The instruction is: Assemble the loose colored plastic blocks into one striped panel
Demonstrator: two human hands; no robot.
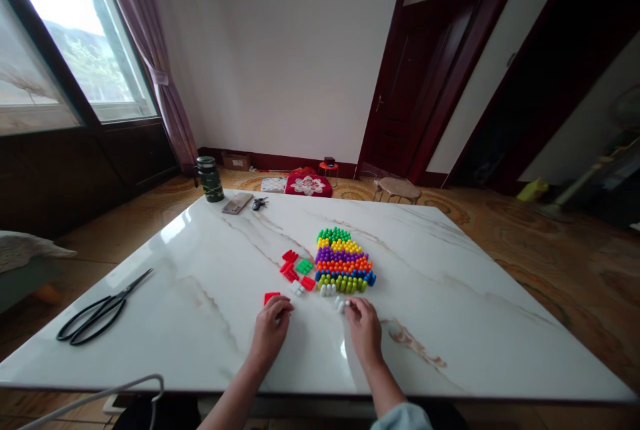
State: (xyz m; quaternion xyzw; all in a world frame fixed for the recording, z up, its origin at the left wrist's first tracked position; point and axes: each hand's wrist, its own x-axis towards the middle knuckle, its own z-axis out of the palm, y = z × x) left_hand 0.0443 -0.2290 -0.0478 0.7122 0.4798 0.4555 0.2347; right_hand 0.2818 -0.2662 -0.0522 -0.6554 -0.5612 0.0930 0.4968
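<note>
My right hand point(365, 325) is closed, its fingertips pinching a small white plastic piece point(347, 305) beside other white pieces point(340, 303) on the table. My left hand point(273, 322) hovers low over the marble-look table point(200, 350), its fingers curled together; what they hold, if anything, is too small to make out. Just beyond it lies a red piece point(271, 297). Knobbed plastic pieces stand in coloured rows: lime point(345, 283), blue, orange point(345, 267), purple point(340, 255), yellow and green point(334, 235). Left of these rows are loose red pieces point(289, 271), a green piece point(305, 267) and a white piece point(298, 288).
Black-handled scissors point(103, 310) lie at the table's left. Toward the far left corner are a camouflage flask point(210, 180), a phone point(237, 203) and keys point(259, 203). A white cable point(100, 395) crosses the front left edge. A stool point(399, 189) stands beyond the table.
</note>
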